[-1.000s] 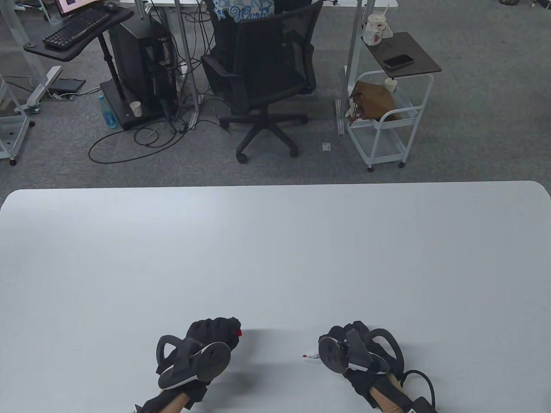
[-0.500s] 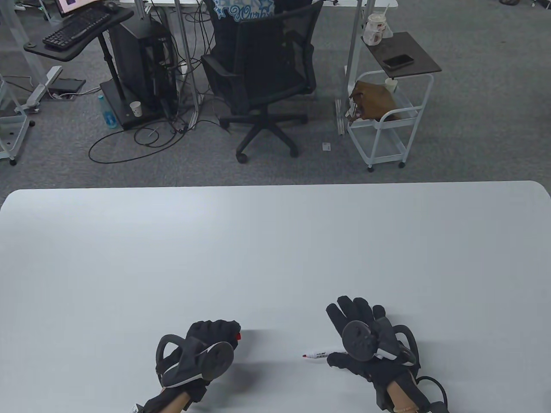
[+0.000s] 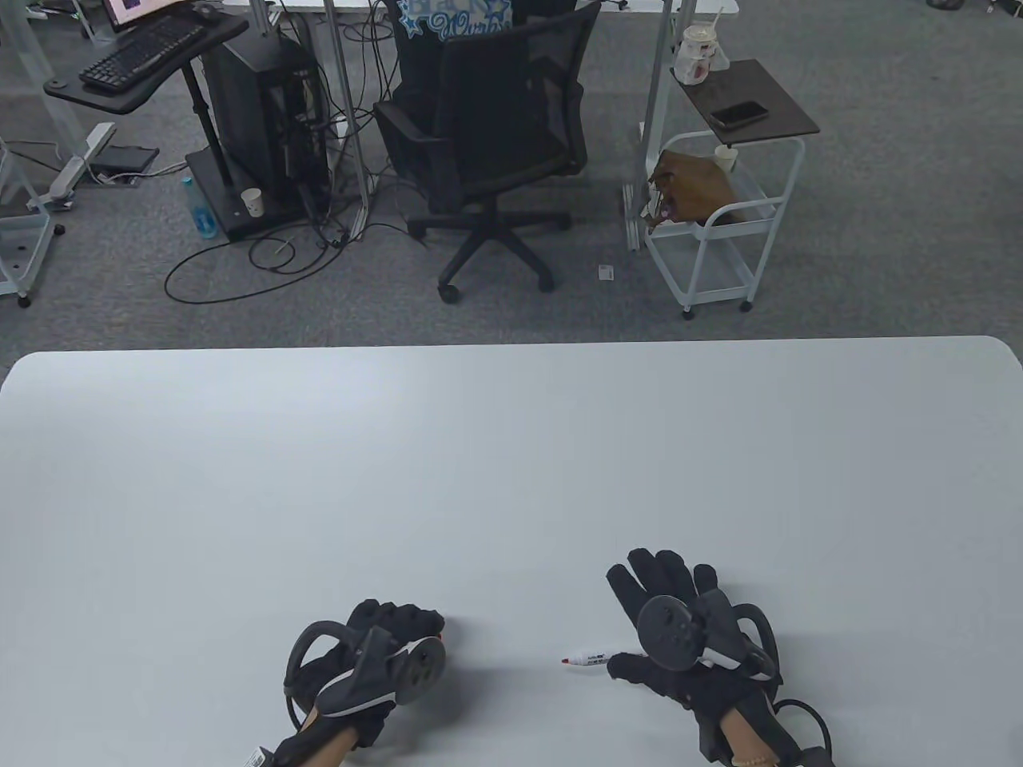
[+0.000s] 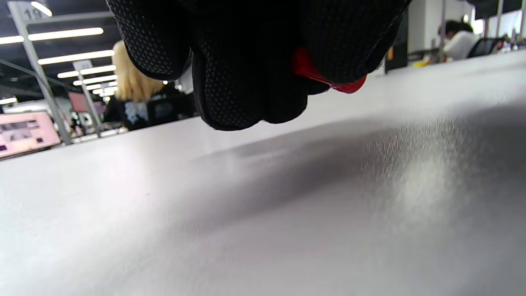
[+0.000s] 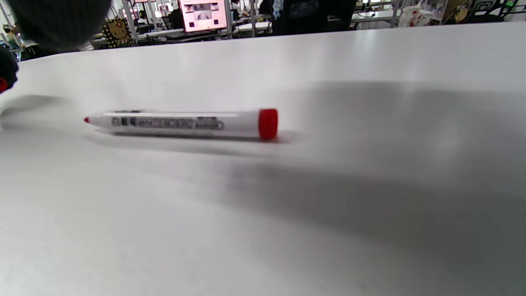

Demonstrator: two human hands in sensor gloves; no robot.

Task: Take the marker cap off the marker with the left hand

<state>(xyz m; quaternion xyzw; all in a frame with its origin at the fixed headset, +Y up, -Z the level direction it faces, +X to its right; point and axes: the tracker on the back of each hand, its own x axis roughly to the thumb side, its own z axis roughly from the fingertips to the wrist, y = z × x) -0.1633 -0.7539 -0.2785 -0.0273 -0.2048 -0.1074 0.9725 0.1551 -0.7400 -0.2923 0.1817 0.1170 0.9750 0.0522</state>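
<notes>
A white marker [image 3: 587,661] with its red tip bare lies on the white table [image 3: 511,463] near the front edge; the right wrist view shows it whole [image 5: 185,122], tip to the left, red end to the right. My right hand [image 3: 671,631] lies spread, fingers extended, just right of the marker, its thumb by the marker's end. My left hand [image 3: 392,639] is curled at the front left. It grips the red cap [image 4: 324,78] in its fingers, just above the table.
Beyond the table's far edge stand a black office chair [image 3: 487,136], a white cart [image 3: 719,208] and a computer stand [image 3: 240,120] on grey carpet.
My right hand let go of the marker and opened flat, leaving the marker on the table. My left hand turned a little and sank toward the table with the cap still in it.
</notes>
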